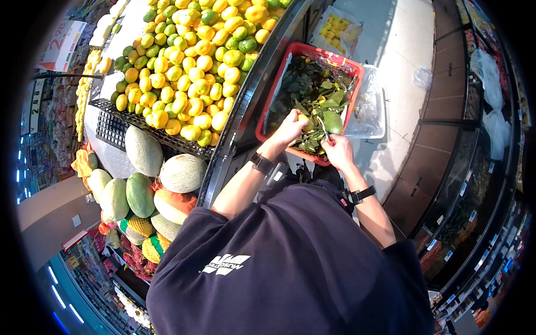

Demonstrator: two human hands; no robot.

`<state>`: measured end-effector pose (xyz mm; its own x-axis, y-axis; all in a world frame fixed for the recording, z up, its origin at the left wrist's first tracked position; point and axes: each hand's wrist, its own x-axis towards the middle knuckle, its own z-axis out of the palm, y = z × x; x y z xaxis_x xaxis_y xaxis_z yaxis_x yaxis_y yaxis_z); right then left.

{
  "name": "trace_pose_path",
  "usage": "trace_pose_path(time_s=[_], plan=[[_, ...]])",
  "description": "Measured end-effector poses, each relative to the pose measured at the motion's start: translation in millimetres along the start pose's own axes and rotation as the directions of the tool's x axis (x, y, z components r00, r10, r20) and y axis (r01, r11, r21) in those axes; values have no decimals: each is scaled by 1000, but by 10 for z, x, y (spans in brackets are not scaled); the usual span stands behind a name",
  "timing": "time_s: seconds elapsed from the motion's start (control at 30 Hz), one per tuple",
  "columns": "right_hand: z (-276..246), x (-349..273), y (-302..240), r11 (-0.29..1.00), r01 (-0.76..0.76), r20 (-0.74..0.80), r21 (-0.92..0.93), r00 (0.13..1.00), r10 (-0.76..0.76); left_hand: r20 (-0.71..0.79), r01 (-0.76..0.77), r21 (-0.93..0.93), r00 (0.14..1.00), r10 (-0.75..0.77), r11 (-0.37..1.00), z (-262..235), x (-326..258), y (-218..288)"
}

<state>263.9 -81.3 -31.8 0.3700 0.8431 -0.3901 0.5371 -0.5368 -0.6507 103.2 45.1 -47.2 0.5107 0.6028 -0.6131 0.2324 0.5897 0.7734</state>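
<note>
My left hand [290, 127] is closed around a yellow citrus fruit [305, 119] over a red plastic crate [272, 106] full of green leaves [312, 84]. Beside it, my right hand [338, 152] grips a pair of small scissors [325, 130] whose blades point at the fruit's stem. A large green leaf [333, 120] lies just past the scissors. Both wrists carry black bands.
A sloped stand of yellow and green citrus [195, 61] rises to the left of the crate. Melons [162, 173] and pineapples [146, 237] lie below it. A clear plastic tray [368, 106] and a bag of yellow fruit [338, 30] sit on the floor beyond.
</note>
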Motion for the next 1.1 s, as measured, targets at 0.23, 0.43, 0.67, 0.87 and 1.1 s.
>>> trace_pose_path(time_s=[0.23, 0.43, 0.67, 0.87, 1.1], plan=[[316, 172, 421, 909, -250, 211, 334, 960, 186, -21, 268, -121, 962, -273, 956, -186, 208, -147], [222, 71, 271, 858, -251, 227, 447, 960, 162, -318, -77, 332, 929, 189, 940, -505, 172, 29], [314, -47, 546, 852, -251, 236, 459, 959, 156, -600, -442, 260, 622, 502, 858, -1395, -572, 1218], [263, -110, 459, 892, -277, 224, 358, 953, 206, -720, -193, 675, 40, 693, 712, -2539, -862, 1968], [291, -127, 656, 894, -212, 134, 394, 976, 173, -706, -460, 549, 191, 682, 698, -2096, -747, 1668]])
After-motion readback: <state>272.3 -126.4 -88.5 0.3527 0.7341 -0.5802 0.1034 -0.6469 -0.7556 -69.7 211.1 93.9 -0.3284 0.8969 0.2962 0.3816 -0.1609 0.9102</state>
